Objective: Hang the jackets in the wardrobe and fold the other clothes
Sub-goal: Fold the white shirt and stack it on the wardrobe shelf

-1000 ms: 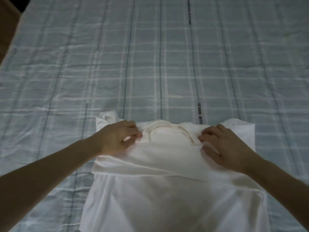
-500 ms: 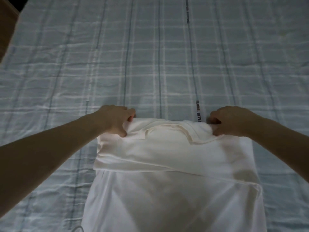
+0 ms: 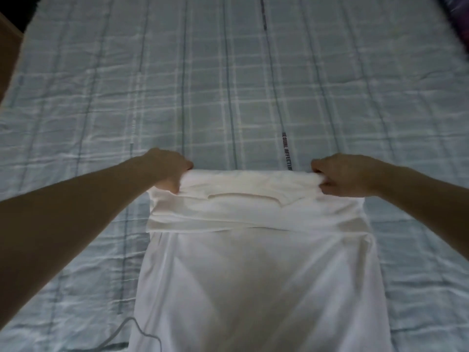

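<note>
Head view. A white shirt [image 3: 256,275] lies lengthwise on the bed [image 3: 228,85], which is covered by a pale blue plaid sheet. The shirt's near end runs out of the bottom of the frame; its far end, with the neckline, lies about mid-frame.

The left hand [image 3: 167,168] grips the far left corner of the shirt, fingers curled round a bunch of fabric. The right hand [image 3: 340,174] grips the far right corner in the same manner, thumb and fingers closed on the cloth. Both forearms reach in from the lower corners of the frame. The far edge is stretched straight between the two hands. A folded band of fabric lies across the shirt just below the neckline.

A thin white cord [image 3: 132,329] lies on the sheet beside the shirt's near left edge.
</note>
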The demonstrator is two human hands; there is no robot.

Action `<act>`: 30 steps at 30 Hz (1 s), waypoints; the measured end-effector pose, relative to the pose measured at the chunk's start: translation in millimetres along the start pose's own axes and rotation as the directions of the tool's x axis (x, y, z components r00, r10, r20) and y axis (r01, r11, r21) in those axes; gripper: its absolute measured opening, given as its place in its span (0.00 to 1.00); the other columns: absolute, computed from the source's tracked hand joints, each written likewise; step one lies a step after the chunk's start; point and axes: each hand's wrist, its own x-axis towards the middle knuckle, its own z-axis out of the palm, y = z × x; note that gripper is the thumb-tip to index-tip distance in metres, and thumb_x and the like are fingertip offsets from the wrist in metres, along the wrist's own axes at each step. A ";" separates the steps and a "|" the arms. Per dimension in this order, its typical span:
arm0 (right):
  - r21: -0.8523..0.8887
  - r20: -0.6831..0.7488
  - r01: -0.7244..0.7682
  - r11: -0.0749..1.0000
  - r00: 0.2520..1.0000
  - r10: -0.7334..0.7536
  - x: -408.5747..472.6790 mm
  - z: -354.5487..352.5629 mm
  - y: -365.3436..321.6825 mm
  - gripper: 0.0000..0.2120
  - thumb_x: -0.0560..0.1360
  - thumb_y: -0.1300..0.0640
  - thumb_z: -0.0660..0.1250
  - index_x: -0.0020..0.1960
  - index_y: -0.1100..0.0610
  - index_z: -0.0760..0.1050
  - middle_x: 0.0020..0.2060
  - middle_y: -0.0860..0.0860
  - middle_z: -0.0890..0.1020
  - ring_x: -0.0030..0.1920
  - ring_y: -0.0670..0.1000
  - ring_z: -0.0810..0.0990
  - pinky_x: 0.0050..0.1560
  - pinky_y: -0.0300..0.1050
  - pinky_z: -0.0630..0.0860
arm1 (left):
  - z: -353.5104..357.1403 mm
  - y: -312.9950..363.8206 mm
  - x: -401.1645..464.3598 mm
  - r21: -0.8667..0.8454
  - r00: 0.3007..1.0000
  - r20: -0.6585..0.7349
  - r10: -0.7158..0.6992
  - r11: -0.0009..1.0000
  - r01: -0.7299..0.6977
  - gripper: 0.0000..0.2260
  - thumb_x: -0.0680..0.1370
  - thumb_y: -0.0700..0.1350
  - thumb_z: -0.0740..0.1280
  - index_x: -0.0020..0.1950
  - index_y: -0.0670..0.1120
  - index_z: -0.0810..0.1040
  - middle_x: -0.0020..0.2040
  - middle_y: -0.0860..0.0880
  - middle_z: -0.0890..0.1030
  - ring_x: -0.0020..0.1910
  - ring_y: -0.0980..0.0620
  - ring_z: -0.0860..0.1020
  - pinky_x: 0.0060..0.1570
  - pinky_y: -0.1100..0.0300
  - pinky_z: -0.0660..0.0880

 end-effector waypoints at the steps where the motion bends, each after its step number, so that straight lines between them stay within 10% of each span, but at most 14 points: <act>1: -0.024 -0.052 -0.025 0.999 0.998 0.023 -11.2 1.7 -1.8 0.11 0.76 0.48 0.64 0.52 0.49 0.64 0.47 0.47 0.74 0.47 0.52 0.77 0.42 0.48 0.74 | 1.4 1.4 -6.4 0.016 1.000 -0.029 -0.011 1.000 0.011 0.19 0.72 0.55 0.69 0.61 0.56 0.71 0.58 0.52 0.77 0.57 0.48 0.77 0.44 0.55 0.69; 7: -0.084 -0.343 -0.092 0.992 0.938 0.057 -80.6 23.7 -19.9 0.14 0.76 0.50 0.64 0.58 0.55 0.66 0.55 0.51 0.74 0.52 0.55 0.78 0.36 0.45 0.67 | 8.3 16.6 -61.5 -0.012 0.967 -0.253 -0.026 1.000 0.024 0.13 0.73 0.48 0.63 0.58 0.55 0.72 0.56 0.48 0.79 0.54 0.44 0.79 0.44 0.55 0.72; 12: -0.089 -0.540 -0.010 0.996 0.841 -0.040 -122.3 50.5 -38.4 0.23 0.62 0.59 0.77 0.49 0.56 0.65 0.42 0.55 0.77 0.36 0.58 0.80 0.24 0.43 0.68 | 26.0 35.2 -120.6 -0.022 0.912 -0.407 -0.052 0.999 0.047 0.12 0.75 0.50 0.63 0.58 0.54 0.70 0.53 0.52 0.78 0.50 0.44 0.80 0.38 0.58 0.67; 17: -0.039 -0.580 0.055 0.998 0.812 -0.067 -152.5 95.1 -61.4 0.25 0.59 0.62 0.79 0.48 0.55 0.66 0.43 0.55 0.75 0.37 0.59 0.77 0.31 0.47 0.74 | 70.1 73.8 -166.9 -0.003 0.890 -0.455 -0.038 0.999 0.041 0.12 0.77 0.47 0.63 0.60 0.55 0.71 0.52 0.53 0.77 0.46 0.45 0.82 0.33 0.59 0.64; 22: -0.152 -0.642 0.031 0.988 0.757 -0.122 -172.4 157.0 -82.3 0.11 0.65 0.66 0.64 0.45 0.56 0.67 0.39 0.54 0.72 0.38 0.57 0.70 0.37 0.50 0.63 | 139.6 111.2 -177.1 -0.035 0.777 -0.629 0.012 0.998 -0.044 0.19 0.58 0.30 0.74 0.44 0.47 0.79 0.33 0.48 0.74 0.20 0.47 0.74 0.24 0.67 0.57; 30: 0.063 -0.587 -0.148 0.987 0.794 0.156 -181.8 246.2 -105.0 0.15 0.62 0.53 0.63 0.48 0.54 0.70 0.48 0.53 0.72 0.45 0.57 0.71 0.43 0.50 0.63 | 226.5 134.6 -168.3 -0.292 0.774 -0.626 -0.090 0.948 -0.126 0.25 0.59 0.38 0.79 0.48 0.50 0.69 0.46 0.50 0.72 0.40 0.45 0.77 0.26 0.57 0.73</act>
